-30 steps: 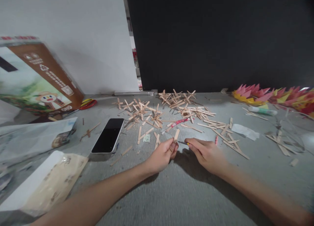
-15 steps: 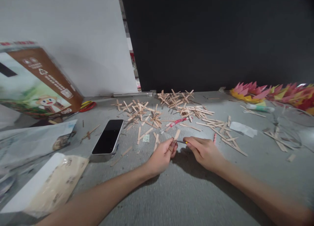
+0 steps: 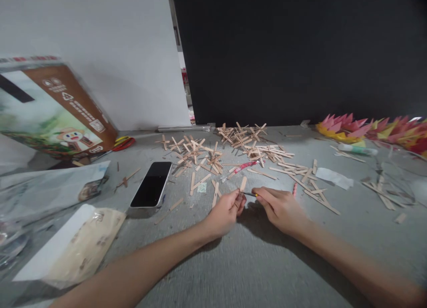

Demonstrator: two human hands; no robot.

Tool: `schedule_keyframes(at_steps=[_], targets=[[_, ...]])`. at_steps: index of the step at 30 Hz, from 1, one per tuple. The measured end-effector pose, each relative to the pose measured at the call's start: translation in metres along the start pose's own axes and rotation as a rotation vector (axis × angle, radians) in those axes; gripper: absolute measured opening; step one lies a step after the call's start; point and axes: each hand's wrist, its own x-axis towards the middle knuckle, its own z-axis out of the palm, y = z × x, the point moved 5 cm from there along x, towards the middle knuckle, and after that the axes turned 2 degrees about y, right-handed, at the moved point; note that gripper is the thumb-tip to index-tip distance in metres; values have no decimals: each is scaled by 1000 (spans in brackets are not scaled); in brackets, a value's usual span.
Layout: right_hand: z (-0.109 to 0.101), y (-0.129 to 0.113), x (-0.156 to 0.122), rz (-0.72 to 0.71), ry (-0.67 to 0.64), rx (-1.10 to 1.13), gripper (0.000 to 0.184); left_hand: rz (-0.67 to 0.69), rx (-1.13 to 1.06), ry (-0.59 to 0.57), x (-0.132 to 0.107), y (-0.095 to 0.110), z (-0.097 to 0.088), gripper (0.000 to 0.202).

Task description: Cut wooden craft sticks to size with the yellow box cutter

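Wooden stick [image 3: 243, 183], one, pinched in left hand [image 3: 227, 211] over grey table [image 3: 240, 272]; slim tool [image 3: 248, 194], one, grasped in right hand [image 3: 283, 210], tip beside stick; step, apparently: tooling the stick; next move calls for steady hold, fine tip control

I note one pale wooden stick [image 3: 243, 183], round-ended, tilted upward; a slim dark tool [image 3: 249, 194] with a yellow section points at its lower part, apparently touching.

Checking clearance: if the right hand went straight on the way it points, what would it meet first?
Likely the wooden stick in the left hand; the thin tool in the right hand points at it, though depth and contact are unclear.
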Motion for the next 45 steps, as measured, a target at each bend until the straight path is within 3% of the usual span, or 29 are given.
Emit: schedule_keyframes(at_steps=[6,15,20,24,27,31,36,41,45], targets=[[-2,5,2,156,-114,59,30,-6,5,-9,-1,3,0,56],[8,8,8,514,-238,622,50,14,26,-63,-1,-5,-3,50],[25,11,-4,804,-387,989,53,28,86,-67,-3,-3,-3,49],[25,7,-5,849,-382,1192,52,29,86,-87,-5,-1,-2,48],[15,6,1,805,-234,1128,51,14,95,-107,-5,-1,-1,43],[-1,1,8,713,-48,789,41,-1,232,-142,-7,1,3,36],[-2,-12,8,643,-37,682,28,0,420,-195,-13,6,6,25],[-1,-12,2,602,12,473,38,49,555,-208,-14,6,6,20],[-4,-13,4,545,-22,452,39,53,604,-220,-14,8,6,18]])
